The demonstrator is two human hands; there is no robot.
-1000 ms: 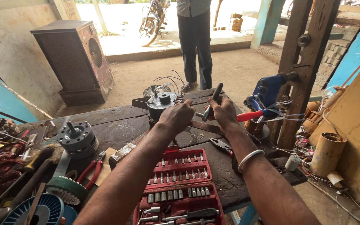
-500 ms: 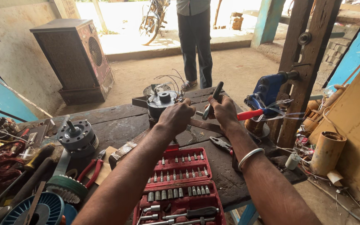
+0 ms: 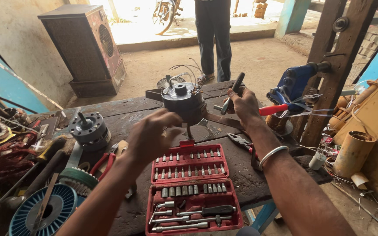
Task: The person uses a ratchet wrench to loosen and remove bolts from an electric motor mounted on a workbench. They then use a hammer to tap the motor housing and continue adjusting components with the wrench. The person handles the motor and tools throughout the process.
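Observation:
A dark ceiling-fan motor [image 3: 183,103] with loose wires on top stands on the wooden workbench [image 3: 127,113]. My right hand [image 3: 243,106] is closed around a black-handled ratchet tool [image 3: 232,92] beside the motor's right side. My left hand [image 3: 152,135] hovers with fingers spread just below and left of the motor, holding nothing. A metal bangle [image 3: 272,154] sits on my right wrist. An open red socket set case [image 3: 191,188] lies under my forearms.
A second motor [image 3: 89,129], red-handled pliers [image 3: 103,161], blue wire spools [image 3: 40,209] and copper windings clutter the left. A blue winding machine [image 3: 295,83] is clamped to a wooden post at right. A person [image 3: 214,32] stands beyond the bench by a cooler [image 3: 86,48].
My left hand came off the motor and drew back toward me, fingers opening. My right hand stays on the ratchet tool at nearly the same spot.

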